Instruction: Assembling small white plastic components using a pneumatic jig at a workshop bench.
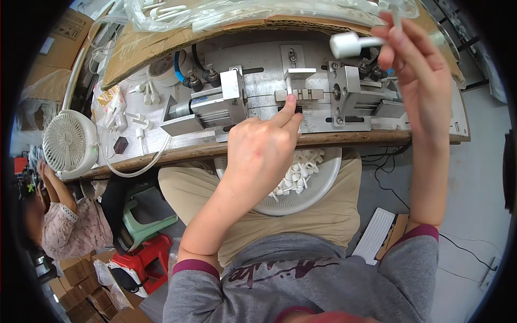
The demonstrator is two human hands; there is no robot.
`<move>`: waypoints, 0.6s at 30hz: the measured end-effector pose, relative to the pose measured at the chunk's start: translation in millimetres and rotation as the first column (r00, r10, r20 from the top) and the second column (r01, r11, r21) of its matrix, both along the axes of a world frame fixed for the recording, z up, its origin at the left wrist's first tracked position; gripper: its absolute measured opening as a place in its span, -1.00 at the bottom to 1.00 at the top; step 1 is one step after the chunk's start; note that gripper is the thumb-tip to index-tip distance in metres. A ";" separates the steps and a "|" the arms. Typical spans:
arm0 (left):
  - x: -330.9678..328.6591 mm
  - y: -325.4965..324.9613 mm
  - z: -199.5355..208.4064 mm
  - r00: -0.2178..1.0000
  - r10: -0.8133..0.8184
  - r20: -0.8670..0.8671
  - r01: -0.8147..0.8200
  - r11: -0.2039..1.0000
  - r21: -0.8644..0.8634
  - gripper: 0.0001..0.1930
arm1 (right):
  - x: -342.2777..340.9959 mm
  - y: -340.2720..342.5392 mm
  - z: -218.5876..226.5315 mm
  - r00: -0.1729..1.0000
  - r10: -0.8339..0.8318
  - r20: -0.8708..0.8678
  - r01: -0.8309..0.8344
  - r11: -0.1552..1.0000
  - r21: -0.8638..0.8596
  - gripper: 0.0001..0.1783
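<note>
My left hand (261, 142) reaches over the bench edge, index finger stretched out and its tip on a small white stem (289, 85) at the metal holding block (307, 95). The other fingers are partly curled, and the thumb is hidden. Raised at the upper right, my right hand (423, 64) is closed on a white plastic piece (347, 45) with a round cylindrical head and thin stem, slightly blurred. Another pale stick shows above its fingertips. Metal clamping units with cylinders flank the block, a left one (232, 91) and a right one (347, 94).
A bowl (331, 185) of small white plastic parts rests on my lap. Left on the bench are loose white parts (151, 94) and a white fan (70, 142). Cardboard (161, 46) and bagged parts lie behind the fixture. Another person (75, 220) sits at far left.
</note>
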State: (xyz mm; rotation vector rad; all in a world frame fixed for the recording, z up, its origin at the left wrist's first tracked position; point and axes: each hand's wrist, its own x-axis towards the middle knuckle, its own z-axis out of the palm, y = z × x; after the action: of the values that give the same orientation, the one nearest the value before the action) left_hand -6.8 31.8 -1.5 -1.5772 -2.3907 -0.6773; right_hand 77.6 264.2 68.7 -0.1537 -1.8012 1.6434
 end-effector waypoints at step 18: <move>8.0 -16.4 -2.2 0.971 -0.114 0.212 0.042 0.947 0.319 -0.69 | 31.4 -56.0 -34.6 0.995 -0.059 0.083 0.029 0.944 0.329 -0.77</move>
State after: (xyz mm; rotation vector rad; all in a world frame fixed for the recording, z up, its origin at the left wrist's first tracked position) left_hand 1.2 15.4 -3.6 -1.5344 -2.2319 -1.2479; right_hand 109.0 208.2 34.1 -0.1203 -2.0968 1.3012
